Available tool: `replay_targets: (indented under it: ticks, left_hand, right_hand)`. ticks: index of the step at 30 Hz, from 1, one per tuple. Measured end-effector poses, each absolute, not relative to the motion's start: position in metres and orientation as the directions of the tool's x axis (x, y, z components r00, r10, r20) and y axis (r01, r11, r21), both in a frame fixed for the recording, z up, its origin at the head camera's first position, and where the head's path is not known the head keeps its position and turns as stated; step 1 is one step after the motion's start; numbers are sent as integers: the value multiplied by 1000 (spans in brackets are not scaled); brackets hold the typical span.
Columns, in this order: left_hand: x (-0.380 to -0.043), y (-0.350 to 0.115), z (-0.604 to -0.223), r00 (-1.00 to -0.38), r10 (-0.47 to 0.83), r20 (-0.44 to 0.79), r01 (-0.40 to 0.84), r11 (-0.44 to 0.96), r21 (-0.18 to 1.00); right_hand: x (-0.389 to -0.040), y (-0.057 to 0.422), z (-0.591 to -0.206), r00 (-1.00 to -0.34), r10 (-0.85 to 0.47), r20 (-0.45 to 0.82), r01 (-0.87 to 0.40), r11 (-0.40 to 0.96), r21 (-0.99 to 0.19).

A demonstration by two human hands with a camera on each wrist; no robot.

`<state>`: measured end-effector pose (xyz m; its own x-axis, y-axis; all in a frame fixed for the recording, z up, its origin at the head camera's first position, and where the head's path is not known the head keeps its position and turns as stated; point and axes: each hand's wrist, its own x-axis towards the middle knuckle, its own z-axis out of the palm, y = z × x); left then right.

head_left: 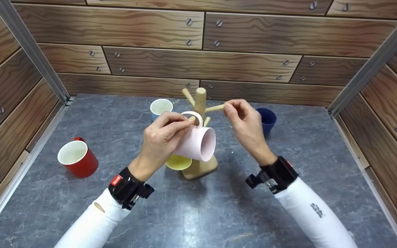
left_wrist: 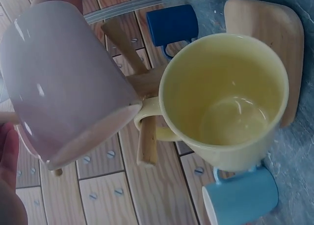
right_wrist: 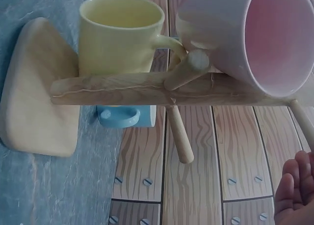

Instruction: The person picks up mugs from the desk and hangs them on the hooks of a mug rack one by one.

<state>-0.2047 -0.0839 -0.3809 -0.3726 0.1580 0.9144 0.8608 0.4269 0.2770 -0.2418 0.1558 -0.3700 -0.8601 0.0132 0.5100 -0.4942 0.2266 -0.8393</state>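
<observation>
A wooden mug tree (head_left: pixel 201 100) stands upright at the middle, its pegs sticking out at several heights. On an upper peg hangs a pink mug (head_left: pixel 189 146), tipped on its side with its mouth facing right. My left hand (head_left: pixel 160 137) pinches the tip of that peg, right by the mug's handle. With thumb and fingertips, my right hand (head_left: pixel 248 127) pinches the end of another upper peg (head_left: pixel 215 108), which carries no mug. A yellow mug (left_wrist: pixel 225 97) hangs by its handle from a lower peg, mostly hidden behind the left hand and pink mug in the head view.
To the left stands a red mug (head_left: pixel 83 165) with a white inside. Behind the tree is a light blue mug (head_left: pixel 161 107), and a dark blue mug (head_left: pixel 268 120) stands behind the right hand. Wood-patterned walls (head_left: pixel 150 31) enclose the grey tabletop (head_left: pixel 191 220) at the back and sides.
</observation>
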Motion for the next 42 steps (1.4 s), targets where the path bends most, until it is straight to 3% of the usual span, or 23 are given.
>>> replay_targets:
  ticks: [16,23,31,42]
  left_hand:
    - [-218,-82,-383,-466,135,874,816,446,367]
    - [-223,-81,-383,-444,135,886,829,436,349]
    - [-228,-79,-380,-397,161,904,838,465,285]
    - [-239,-76,-378,-427,157,891,824,472,312]
  right_hand:
    - [-220,173,-378,-792,17,610,-574,317,-755]
    - [-213,176,-379,-776,19,630,-592,322,-739]
    - [-209,178,-379,-788,25,616,-596,222,-772]
    - [-199,172,-381,-769,35,638,-625,170,-762]
